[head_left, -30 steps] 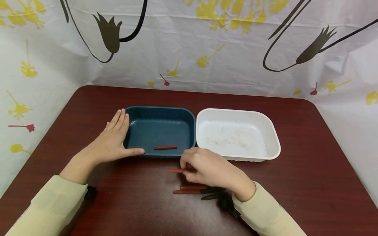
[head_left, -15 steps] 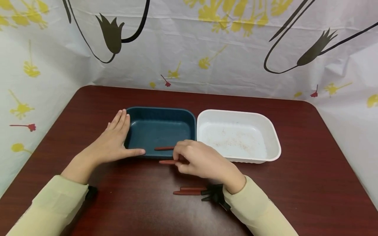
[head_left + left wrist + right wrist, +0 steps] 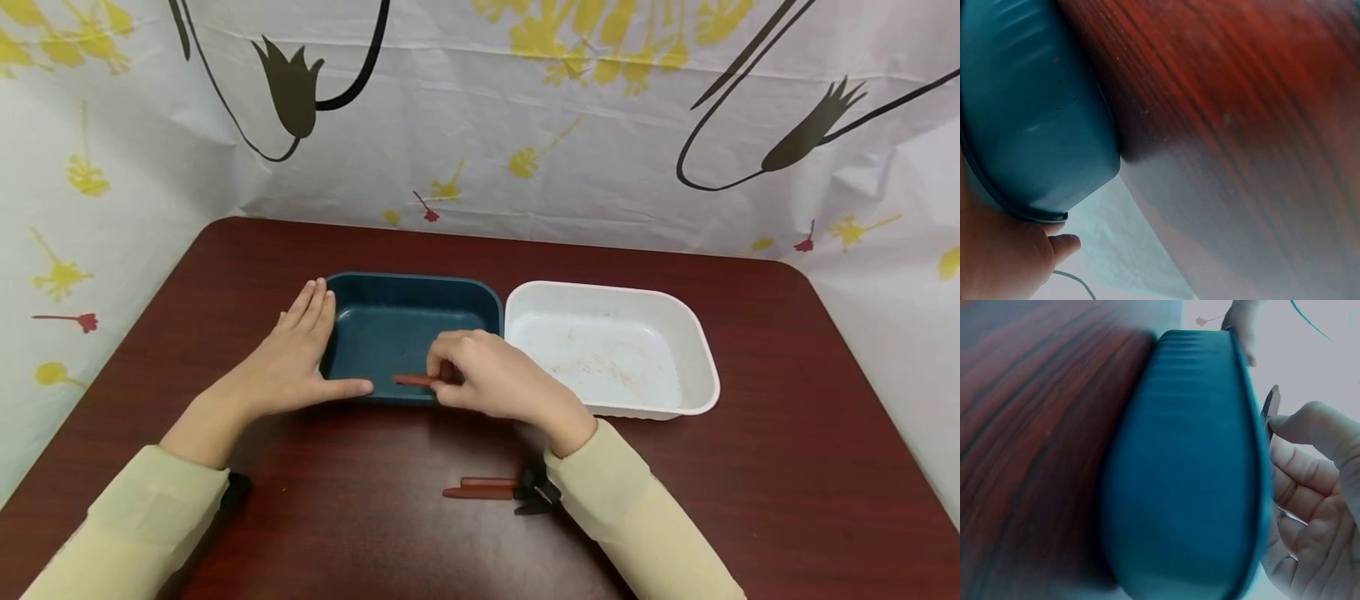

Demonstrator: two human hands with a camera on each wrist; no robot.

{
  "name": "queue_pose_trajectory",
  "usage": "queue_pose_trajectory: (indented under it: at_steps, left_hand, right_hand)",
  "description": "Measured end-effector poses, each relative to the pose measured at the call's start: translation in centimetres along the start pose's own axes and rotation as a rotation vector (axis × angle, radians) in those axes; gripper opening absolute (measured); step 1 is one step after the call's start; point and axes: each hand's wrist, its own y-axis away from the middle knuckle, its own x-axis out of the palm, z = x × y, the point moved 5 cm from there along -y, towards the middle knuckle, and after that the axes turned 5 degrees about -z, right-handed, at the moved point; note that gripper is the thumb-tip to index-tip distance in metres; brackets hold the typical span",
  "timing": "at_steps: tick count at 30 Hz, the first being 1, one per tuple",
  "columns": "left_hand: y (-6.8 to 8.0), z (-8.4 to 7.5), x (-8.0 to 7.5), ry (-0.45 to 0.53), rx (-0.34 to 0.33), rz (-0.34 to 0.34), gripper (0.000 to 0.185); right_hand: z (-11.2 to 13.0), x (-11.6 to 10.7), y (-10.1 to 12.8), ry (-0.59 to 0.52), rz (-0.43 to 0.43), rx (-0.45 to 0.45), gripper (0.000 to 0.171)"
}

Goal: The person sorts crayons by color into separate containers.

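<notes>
Change: since 1 s ago the right hand [image 3: 491, 379] has carried a red stick [image 3: 414, 380] from the table up over the near wall of the blue tray [image 3: 411, 287]; the left hand has stayed put.
Red stick: pinched at its right end, lying level over the tray's near edge; whether this is the carried stick or the 1 seen inside earlier cannot be told.
Right hand: fingers curled, pinching the stick above the tray's near right part.
Left hand [image 3: 288, 358]: flat, fingers straight against the tray's left wall, thumb along its near edge.
Blue tray: mid-table, touching a white tray [image 3: 693, 350] on its right.
Loose sticks [image 3: 480, 487]: 2 red ones on the table [image 3: 750, 500] near the right sleeve, dark ones partly hidden beside them.
</notes>
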Motion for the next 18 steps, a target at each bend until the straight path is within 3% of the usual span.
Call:
queue_pose_trajectory:
  at_steps: [9, 18]
  left_hand:
    - [0.0, 0.0, -0.1, -0.010, -0.001, 0.004, 0.131]
    - [0.0, 0.0, -0.1, -0.006, -0.009, 0.004, 0.131]
  right_hand:
    - [-2.6, 0.6, -1.6, -0.004, 0.056, 0.101, 0.003]
    - [-3.3, 1.2, -3.2, 0.008, 0.108, 0.131, 0.004]
